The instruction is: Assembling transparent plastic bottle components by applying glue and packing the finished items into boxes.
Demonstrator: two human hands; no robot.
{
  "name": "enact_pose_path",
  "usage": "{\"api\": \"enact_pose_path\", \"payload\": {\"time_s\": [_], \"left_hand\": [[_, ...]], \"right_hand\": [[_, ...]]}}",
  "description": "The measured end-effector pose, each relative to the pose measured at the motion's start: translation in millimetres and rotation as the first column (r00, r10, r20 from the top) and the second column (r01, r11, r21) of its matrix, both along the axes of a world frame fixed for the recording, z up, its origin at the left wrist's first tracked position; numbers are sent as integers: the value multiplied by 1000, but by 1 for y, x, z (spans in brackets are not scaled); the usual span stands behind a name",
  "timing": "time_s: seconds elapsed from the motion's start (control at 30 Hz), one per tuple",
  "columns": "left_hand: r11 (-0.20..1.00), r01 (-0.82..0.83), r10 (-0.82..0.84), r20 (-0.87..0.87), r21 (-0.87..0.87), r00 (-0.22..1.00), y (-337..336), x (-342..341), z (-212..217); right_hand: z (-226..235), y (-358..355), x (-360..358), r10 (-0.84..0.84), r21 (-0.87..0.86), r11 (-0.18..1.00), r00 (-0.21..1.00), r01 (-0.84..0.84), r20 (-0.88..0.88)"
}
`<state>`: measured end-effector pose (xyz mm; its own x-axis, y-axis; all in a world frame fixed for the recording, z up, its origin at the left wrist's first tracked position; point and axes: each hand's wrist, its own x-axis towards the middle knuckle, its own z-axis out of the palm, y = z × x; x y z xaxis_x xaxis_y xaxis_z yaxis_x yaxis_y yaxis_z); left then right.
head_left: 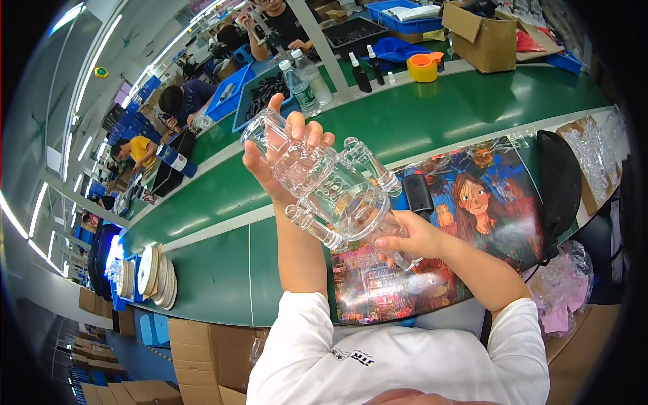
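My left hand (297,138) is wrapped round the wide open end of a clear, see-through vessel (347,199) with ringed walls and small side tubes. My right hand (415,236) grips its opposite, lower end, thumb on top. The vessel is tilted, its open end up to the left, above a glossy printed mat (378,293) with a cartoon figure. Whether it is glass or plastic I cannot tell. A small black case (417,194) lies on the mat just beyond my right hand.
Two clear bottles (302,91) stand beside a blue tray of black parts (268,96). Farther right are black spray bottles (360,73), an orange tape dispenser (424,67) and a cardboard box (479,39). Spools (156,277) sit at the left; a black pouch (560,179) lies right. Co-workers sit beyond.
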<state>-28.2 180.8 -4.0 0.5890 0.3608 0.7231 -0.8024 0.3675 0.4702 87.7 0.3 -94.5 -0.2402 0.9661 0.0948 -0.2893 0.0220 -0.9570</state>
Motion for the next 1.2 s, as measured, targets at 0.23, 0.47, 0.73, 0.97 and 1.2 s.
{"api": "enact_pose_path", "payload": {"time_s": [0.23,0.47,0.73,0.97,1.2], "left_hand": [[999,34,-33,51,-18,998,-3,1,0],[1000,-4,4,48,9,999,-5,0,0],[1000,-7,6,53,22,999,-11,2,2],[994,-72,71,10,83,997,-19,2,7],[993,-81,80,16,85,997,-24,-2,10]], "right_hand": [[-2,0,0,41,-16,999,997,-42,-58],[0,0,4,68,-21,997,996,-69,-58],[0,-3,4,83,-1,997,996,-83,-29],[-3,-3,5,74,6,997,997,-74,-16],[-4,-6,-3,102,42,994,993,-100,-52]]}}
